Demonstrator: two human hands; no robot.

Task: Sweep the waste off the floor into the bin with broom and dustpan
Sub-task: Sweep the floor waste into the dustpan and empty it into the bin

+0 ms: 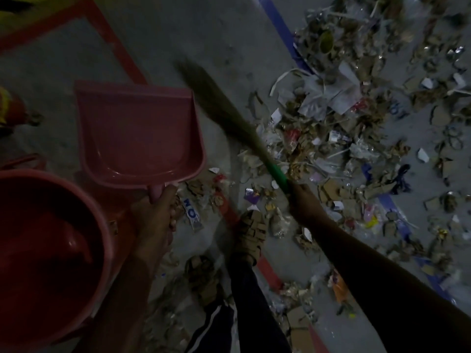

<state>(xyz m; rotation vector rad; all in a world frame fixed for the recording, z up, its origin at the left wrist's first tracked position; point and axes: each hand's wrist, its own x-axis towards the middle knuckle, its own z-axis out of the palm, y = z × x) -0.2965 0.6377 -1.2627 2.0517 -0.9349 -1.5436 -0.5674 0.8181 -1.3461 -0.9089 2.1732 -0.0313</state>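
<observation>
Head view, how far along are we?
— Barely started, I'd judge. The pink dustpan (139, 133) looks bare inside, and the red bin (51, 240) at lower left shows no rubbish that I can make out in this dim light.
— And the hands?
— The left hand (158, 212) is curled round the dustpan's handle. The right hand (302, 200) grips the broom (229, 115) at its green collar, bristles blurred beside the pan's mouth.
— What's left?
— Nearly everything: the waste (344, 138) lies scattered across the floor (216, 34) to the right and around the sandalled feet (251, 233).
</observation>
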